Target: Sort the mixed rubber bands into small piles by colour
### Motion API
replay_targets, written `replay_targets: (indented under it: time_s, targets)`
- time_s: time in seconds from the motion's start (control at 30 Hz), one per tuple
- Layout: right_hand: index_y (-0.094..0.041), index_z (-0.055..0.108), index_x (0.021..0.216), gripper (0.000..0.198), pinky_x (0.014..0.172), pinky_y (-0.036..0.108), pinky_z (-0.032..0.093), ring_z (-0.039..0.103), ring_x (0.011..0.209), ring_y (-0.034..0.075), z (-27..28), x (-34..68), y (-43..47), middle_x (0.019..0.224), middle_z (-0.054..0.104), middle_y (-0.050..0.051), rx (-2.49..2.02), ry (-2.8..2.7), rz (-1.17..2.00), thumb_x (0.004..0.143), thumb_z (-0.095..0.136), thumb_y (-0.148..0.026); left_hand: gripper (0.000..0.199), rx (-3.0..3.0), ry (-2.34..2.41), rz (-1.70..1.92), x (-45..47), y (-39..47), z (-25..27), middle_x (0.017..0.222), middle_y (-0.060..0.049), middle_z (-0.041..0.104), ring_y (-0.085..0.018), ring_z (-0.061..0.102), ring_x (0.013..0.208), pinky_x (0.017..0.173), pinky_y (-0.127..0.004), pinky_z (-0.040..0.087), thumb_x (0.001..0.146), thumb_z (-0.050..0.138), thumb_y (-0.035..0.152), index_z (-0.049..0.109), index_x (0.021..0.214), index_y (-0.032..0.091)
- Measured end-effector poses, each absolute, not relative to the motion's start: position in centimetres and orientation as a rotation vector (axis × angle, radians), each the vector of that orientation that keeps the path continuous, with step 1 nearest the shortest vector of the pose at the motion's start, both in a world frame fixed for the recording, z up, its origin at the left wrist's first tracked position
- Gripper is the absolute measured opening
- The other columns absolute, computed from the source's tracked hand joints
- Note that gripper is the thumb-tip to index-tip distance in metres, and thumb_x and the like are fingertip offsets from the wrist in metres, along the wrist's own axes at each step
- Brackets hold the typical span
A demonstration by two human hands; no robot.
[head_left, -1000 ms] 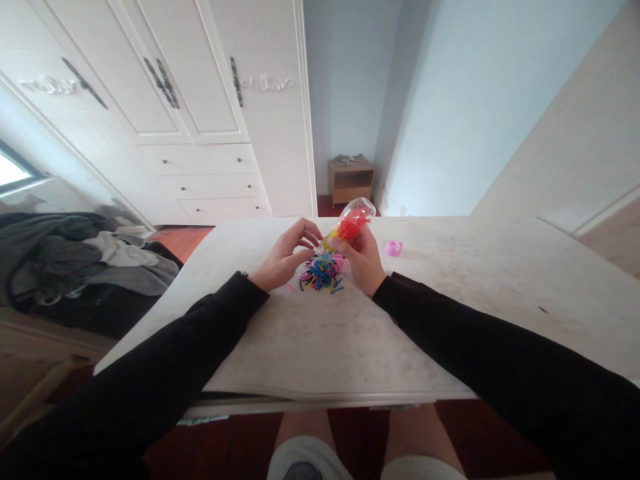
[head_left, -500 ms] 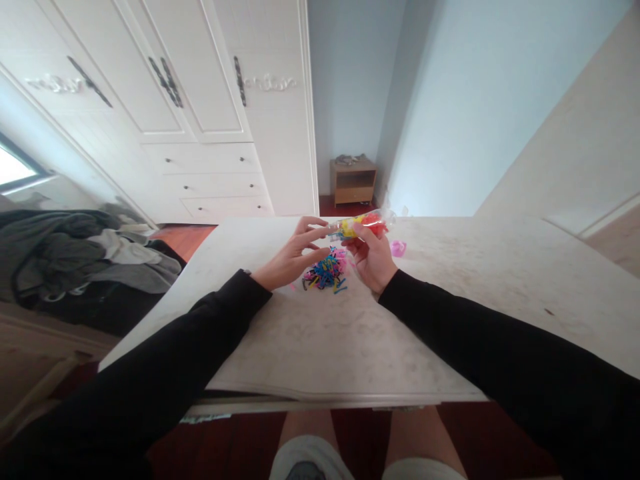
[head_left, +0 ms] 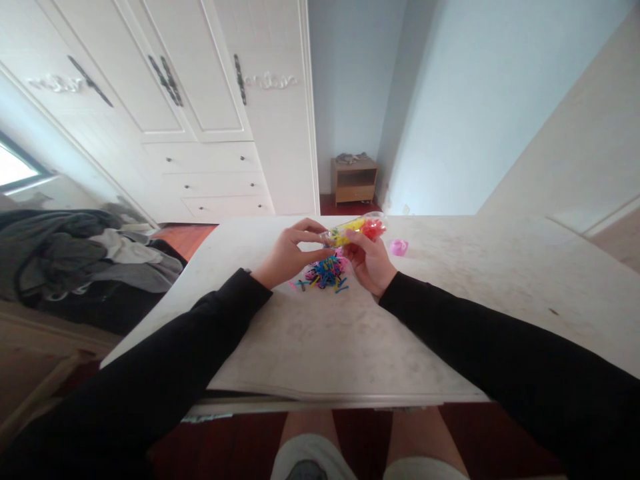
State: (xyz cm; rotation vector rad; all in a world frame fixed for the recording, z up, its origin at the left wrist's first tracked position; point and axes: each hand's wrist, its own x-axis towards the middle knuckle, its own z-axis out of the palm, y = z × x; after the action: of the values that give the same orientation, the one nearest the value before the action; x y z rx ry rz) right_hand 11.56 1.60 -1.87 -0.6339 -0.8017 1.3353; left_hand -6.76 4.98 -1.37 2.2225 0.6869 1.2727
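In the head view, a clear plastic container [head_left: 355, 230] with yellow and red small pieces inside is held above the table, tilted with its red end up to the right. My right hand [head_left: 369, 260] is closed around its underside and near side, thumb on top. At the left end of the container, the fingers and thumb of my left hand [head_left: 293, 252] close on its edge. Under both hands lies a loose pile of small thin strips [head_left: 327, 272], blue, pink, yellow and black; their exact kind is too small to tell. A pink translucent piece [head_left: 399, 247] rests right of my right hand.
The white table [head_left: 340, 347] has stains and a small dark speck [head_left: 554, 311] at right. Dark and grey clothes [head_left: 125, 253] are heaped to the left. Behind stand a white wardrobe [head_left: 210, 163] and a small wooden nightstand [head_left: 355, 181].
My left hand's raised, spread fingers have come down and closed toward the container's left end. The container has shifted slightly left and a few strips now lie at the pile's left edge.
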Motion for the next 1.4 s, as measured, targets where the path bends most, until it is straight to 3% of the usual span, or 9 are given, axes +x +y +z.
replay_targets:
  time_s: [0.17, 0.33, 0.53, 0.67, 0.77, 0.93, 1.07, 1.27, 1.4]
  targets:
    - [-0.019, 0.063, 0.075, 0.032, 0.047, 0.019, 0.045, 0.052, 0.050, 0.006, -1.8, 11.6, 1.7, 0.061, 0.061, -0.007, -0.675, -0.785, 1.301, 0.061, 0.089, -0.031, 0.019, 2.155, 0.761, 1.335, -6.7, 4.9, -1.1, 0.095, -0.007, 0.072, -0.019, 0.068, 0.088, 0.083, -0.037, 0.058, 0.074, 0.090, 0.037, 0.082, 0.080, 0.022]
    - [-0.020, 0.061, 0.074, 0.034, 0.046, 0.019, 0.044, 0.051, 0.048, 0.006, -1.6, 12.0, 2.1, 0.058, 0.058, -0.008, -0.701, -0.736, 1.258, 0.060, 0.090, -0.032, 0.019, 2.151, 0.829, 1.321, -6.9, 4.9, -0.9, 0.096, -0.007, 0.074, -0.018, 0.069, 0.087, 0.082, -0.037, 0.060, 0.077, 0.087, 0.038, 0.080, 0.077, 0.020]
    - [-0.020, 0.063, 0.076, 0.032, 0.045, 0.019, 0.041, 0.051, 0.049, 0.006, -1.7, 12.3, 2.4, 0.063, 0.062, -0.006, -0.709, -0.726, 1.263, 0.062, 0.088, -0.033, 0.033, 2.202, 0.811, 1.178, -7.1, 4.8, -1.2, 0.116, -0.009, 0.069, -0.021, 0.068, 0.101, 0.085, -0.037, 0.061, 0.082, 0.083, 0.038, 0.079, 0.111, 0.022]
    - [-0.020, 0.061, 0.075, 0.031, 0.044, 0.020, 0.040, 0.050, 0.049, 0.006, -1.8, 12.2, 2.3, 0.060, 0.059, -0.007, -0.709, -0.765, 1.257, 0.065, 0.086, -0.036, 0.056, 2.392, 0.630, 0.997, -7.1, 4.3, -1.3, 0.144, -0.011, 0.051, -0.025, 0.059, 0.123, 0.108, -0.047, 0.055, 0.090, 0.076, 0.037, 0.061, 0.144, 0.033]
    - [-0.019, 0.064, 0.076, 0.032, 0.047, 0.020, 0.043, 0.052, 0.053, 0.007, -1.7, 11.9, 1.6, 0.065, 0.062, -0.006, -0.675, -0.867, 1.336, 0.062, 0.088, -0.034, 0.060, 2.458, 0.579, 0.893, -6.8, 3.7, -1.2, 0.148, -0.010, 0.044, -0.030, 0.048, 0.137, 0.124, -0.052, 0.040, 0.093, 0.072, 0.038, 0.054, 0.150, 0.035]
    - [-0.019, 0.065, 0.079, 0.033, 0.050, 0.020, 0.044, 0.053, 0.056, 0.007, -1.5, 11.5, 0.9, 0.070, 0.065, -0.005, -0.651, -0.913, 1.368, 0.059, 0.089, -0.031, 0.044, 2.458, 0.569, 0.872, -6.7, 3.6, -0.7, 0.145, -0.011, 0.047, -0.030, 0.044, 0.141, 0.128, -0.053, 0.034, 0.101, 0.060, 0.037, 0.060, 0.144, 0.034]
    - [-0.020, 0.063, 0.076, 0.033, 0.047, 0.020, 0.042, 0.050, 0.052, 0.007, -1.7, 11.6, 1.4, 0.065, 0.062, -0.006, -0.690, -0.824, 1.331, 0.060, 0.088, -0.033, 0.035, 2.430, 0.573, 0.900, -6.7, 4.0, -0.5, 0.135, -0.010, 0.055, -0.026, 0.052, 0.133, 0.121, -0.050, 0.041, 0.103, 0.056, 0.037, 0.068, 0.135, 0.030]
    - [-0.020, 0.060, 0.072, 0.032, 0.044, 0.021, 0.040, 0.048, 0.048, 0.006, -1.8, 11.8, 1.9, 0.061, 0.058, -0.007, -0.714, -0.769, 1.288, 0.059, 0.087, -0.033, 0.017, 2.326, 0.629, 1.098, -6.9, 4.4, -0.5, 0.113, -0.007, 0.068, -0.020, 0.066, 0.105, 0.101, -0.040, 0.055, 0.094, 0.073, 0.037, 0.081, 0.101, 0.024]
    - [-0.020, 0.060, 0.072, 0.033, 0.043, 0.021, 0.038, 0.047, 0.047, 0.006, -1.9, 11.9, 2.0, 0.058, 0.057, -0.007, -0.722, -0.783, 1.265, 0.059, 0.088, -0.033, 0.013, 2.270, 0.669, 1.206, -6.8, 4.5, -0.7, 0.102, -0.006, 0.072, -0.019, 0.068, 0.094, 0.088, -0.035, 0.058, 0.086, 0.081, 0.036, 0.082, 0.089, 0.024]
